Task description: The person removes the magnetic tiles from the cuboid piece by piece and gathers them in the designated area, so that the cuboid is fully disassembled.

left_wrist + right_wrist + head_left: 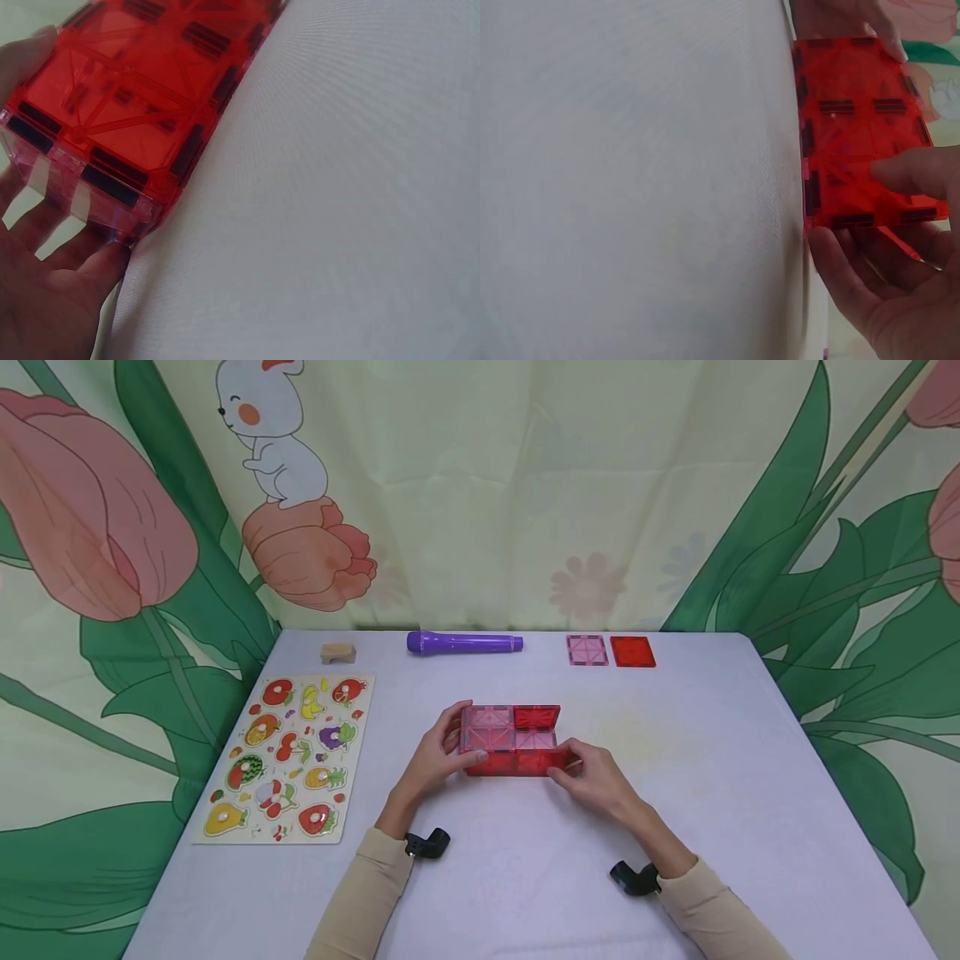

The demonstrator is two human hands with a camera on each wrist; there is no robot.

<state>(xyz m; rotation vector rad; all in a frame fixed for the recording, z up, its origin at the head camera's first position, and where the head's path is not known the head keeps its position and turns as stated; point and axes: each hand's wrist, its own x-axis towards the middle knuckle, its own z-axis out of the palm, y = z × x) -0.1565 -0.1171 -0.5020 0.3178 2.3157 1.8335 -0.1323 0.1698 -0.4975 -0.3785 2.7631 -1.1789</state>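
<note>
A small box of red and pink see-through magnetic tiles (489, 728) stands on the table between the hands. Its front (112, 97) is red, its left end is pink, and one red tile (536, 717) tilts up at the back right of its top, leaving an opening there. My left hand (442, 752) holds the box's left end, with the thumb at the front corner and the fingers round the side. My right hand (596, 777) grips the right front corner, its thumb (915, 172) on the red face and its fingers at the right end.
A loose pink tile (587, 650) and a red tile (633, 652) lie at the back right. Along the back edge are a purple toy microphone (465, 643) and a small wooden block (338, 652). A fruit puzzle board (288, 760) lies to the left on the white table (525, 877).
</note>
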